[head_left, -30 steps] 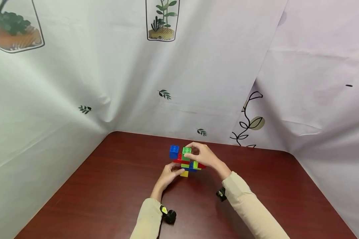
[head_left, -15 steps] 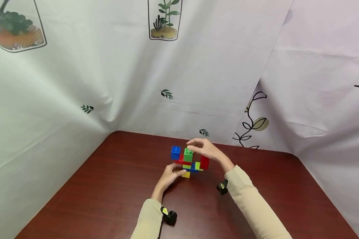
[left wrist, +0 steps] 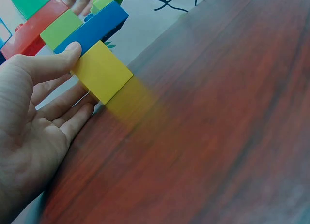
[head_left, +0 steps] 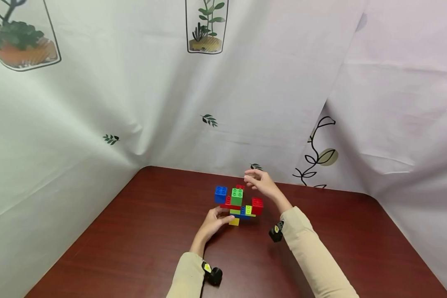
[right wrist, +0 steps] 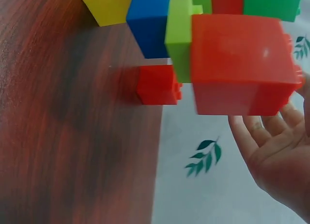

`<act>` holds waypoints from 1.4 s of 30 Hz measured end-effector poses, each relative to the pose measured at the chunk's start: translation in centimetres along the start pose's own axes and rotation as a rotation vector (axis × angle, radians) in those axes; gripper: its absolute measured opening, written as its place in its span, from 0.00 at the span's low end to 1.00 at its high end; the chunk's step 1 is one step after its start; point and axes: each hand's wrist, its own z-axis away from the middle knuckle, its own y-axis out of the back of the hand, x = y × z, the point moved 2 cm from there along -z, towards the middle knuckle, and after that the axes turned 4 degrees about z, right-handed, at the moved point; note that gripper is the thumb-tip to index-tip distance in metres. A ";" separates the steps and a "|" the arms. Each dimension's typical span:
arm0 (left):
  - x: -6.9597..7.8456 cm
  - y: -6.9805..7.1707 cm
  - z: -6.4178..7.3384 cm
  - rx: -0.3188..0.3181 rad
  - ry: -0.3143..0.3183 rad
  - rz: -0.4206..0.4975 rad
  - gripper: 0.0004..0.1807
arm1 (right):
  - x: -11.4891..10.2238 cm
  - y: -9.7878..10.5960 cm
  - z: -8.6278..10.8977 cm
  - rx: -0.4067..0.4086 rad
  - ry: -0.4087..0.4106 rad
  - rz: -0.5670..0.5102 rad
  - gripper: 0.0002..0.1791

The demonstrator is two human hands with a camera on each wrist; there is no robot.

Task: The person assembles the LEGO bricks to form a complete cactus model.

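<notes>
A model of toy building bricks (head_left: 242, 216) stands on the table, a yellow brick (left wrist: 102, 71) at its foot. My left hand (head_left: 211, 225) pinches it low down: in the left wrist view the thumb presses the long blue brick (left wrist: 94, 29), with the fingers behind. Higher up come a red piece (left wrist: 35, 28), a green brick (head_left: 236, 196) and a blue brick (head_left: 220, 193). A red brick (head_left: 257, 205) tops its right arm, on lime pieces (right wrist: 179, 37). My right hand (head_left: 263, 184) hovers behind and right of the model, fingers loosely bent, holding nothing.
A separate red brick (right wrist: 157, 84) sits on the table behind the model, near the far edge. The dark red table (head_left: 152, 231) ends at a white printed curtain (head_left: 164, 103). Small black cameras (head_left: 213, 275) hang at both wrists.
My right hand has left the green brick and moved up and right, away from the model. The red bricks on the right and behind now show. My left hand keeps its hold.
</notes>
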 end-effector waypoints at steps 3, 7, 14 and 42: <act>-0.2 -0.1 0.0 -0.011 0.002 0.006 0.23 | 1.4 -0.1 0.0 -0.012 -0.042 -0.014 0.24; -0.4 0.0 0.2 -0.024 0.012 0.004 0.24 | 3.4 -0.7 0.1 -0.045 -0.139 -0.004 0.27; -0.5 0.0 0.6 -0.022 0.017 0.000 0.23 | 5.5 -1.5 0.2 -0.053 -0.219 -0.031 0.28; -0.5 0.4 -0.4 -0.060 0.015 0.007 0.24 | 6.3 -4.7 -1.2 0.007 -0.146 0.063 0.26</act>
